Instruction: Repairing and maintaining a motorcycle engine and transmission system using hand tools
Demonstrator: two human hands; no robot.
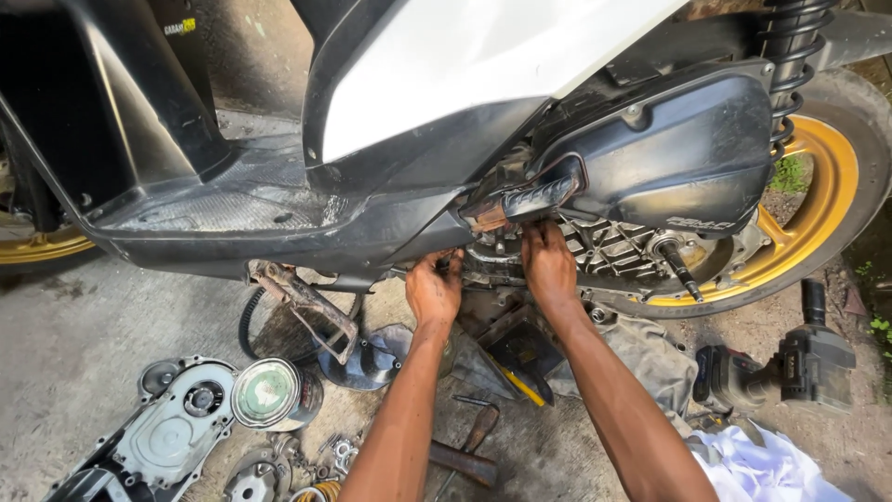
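Note:
A black and white scooter (465, 84) stands on a concrete floor with its engine case (613, 251) exposed low at the middle. My left hand (433, 288) reaches under the footboard with its fingers curled around a small dark part at the engine's front. My right hand (548, 265) presses on the engine just under the folded footpeg (530, 200), fingers tucked into the casing. What either hand grips is hidden by the fingers.
A gold rear wheel (818, 204) is at the right, with a black power tool (790, 367) lying beneath it. A grey engine cover (172, 428), a round tin (269, 395), a drive belt (251, 321), a hammer (465, 455) and small parts lie on the floor. White cloth (762, 469) is at lower right.

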